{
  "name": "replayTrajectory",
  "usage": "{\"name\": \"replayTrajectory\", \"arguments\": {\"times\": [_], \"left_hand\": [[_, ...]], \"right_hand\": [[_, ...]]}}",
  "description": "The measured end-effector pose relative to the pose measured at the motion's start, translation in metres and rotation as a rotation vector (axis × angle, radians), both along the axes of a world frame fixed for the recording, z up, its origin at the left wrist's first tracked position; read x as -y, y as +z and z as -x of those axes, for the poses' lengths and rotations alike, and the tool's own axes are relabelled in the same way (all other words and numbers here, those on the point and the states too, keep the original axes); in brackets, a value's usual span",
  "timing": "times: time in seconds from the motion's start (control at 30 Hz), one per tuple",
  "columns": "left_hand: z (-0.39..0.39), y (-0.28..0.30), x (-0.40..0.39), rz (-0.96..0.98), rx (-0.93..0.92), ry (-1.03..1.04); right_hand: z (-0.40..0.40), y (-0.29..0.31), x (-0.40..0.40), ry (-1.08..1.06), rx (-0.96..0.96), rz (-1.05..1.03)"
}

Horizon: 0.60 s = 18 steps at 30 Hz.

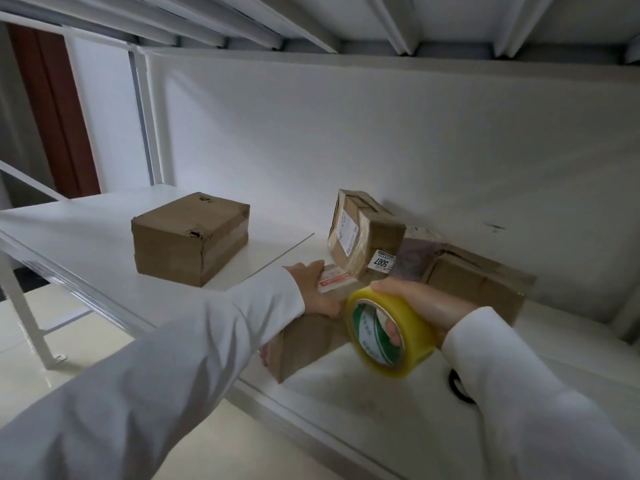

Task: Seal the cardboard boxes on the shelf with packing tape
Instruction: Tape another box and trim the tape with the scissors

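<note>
We are pressing our left hand (pixel 317 289) flat on the near box (pixel 304 337) to steady it, while our right hand (pixel 426 303) is gripping the yellow tape roll (pixel 388 332) just above its right end, probably drawing a strip across the top, though no strip shows clearly. The box is sitting at the shelf's (pixel 381 420) front edge, crowded behind by two leaning boxes (pixel 367 237), leaving open room leftward toward the separate box (pixel 190 237).
</note>
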<state>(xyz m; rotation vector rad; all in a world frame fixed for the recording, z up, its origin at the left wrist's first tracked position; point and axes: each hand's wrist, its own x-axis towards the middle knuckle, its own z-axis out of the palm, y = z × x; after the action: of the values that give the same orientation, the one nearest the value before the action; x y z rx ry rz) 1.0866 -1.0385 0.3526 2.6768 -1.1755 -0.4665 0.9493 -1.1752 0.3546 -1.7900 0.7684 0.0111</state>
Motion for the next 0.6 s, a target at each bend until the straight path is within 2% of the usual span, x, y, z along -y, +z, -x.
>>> {"name": "replayTrajectory", "arguments": {"times": [0.37,0.5,0.6], "left_hand": [[0.004,0.007,-0.002,-0.081,-0.002,-0.025],[0.005,0.01,-0.004,-0.076,-0.025,-0.029],[0.0,0.009,-0.002,-0.035,-0.079,-0.026]], "right_hand": [[0.014,-0.022,-0.012,-0.024,-0.035,0.014],[0.013,-0.021,-0.015,0.026,-0.202,0.16],[0.01,-0.019,-0.018,0.044,-0.214,0.156]]}}
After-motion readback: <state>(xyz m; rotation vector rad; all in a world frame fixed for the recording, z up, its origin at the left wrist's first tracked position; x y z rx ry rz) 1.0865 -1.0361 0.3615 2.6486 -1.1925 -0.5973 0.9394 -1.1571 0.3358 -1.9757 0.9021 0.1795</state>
